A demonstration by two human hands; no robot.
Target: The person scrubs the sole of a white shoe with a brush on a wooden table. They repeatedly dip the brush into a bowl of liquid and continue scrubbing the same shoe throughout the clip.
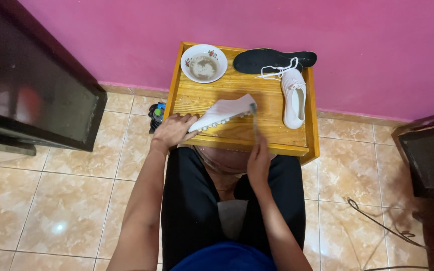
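Note:
A white shoe [225,111] lies on its side on a wooden tray table [277,143], sole edge toward me. My left hand [173,129] grips its heel end at the table's near left corner. My right hand [258,161] holds a thin brush [253,114] by its handle, with the brush head touching the shoe's toe end. A second white shoe [294,98] stands upright at the right of the tray with loose laces. A black insole [273,59] lies at the back right.
A white bowl [204,63] of murky liquid sits at the tray's back left. A small dark object [157,115] lies on the tiled floor left of the table. Dark furniture stands at the left [36,90] and right [430,160]. A cable [383,226] runs across the floor.

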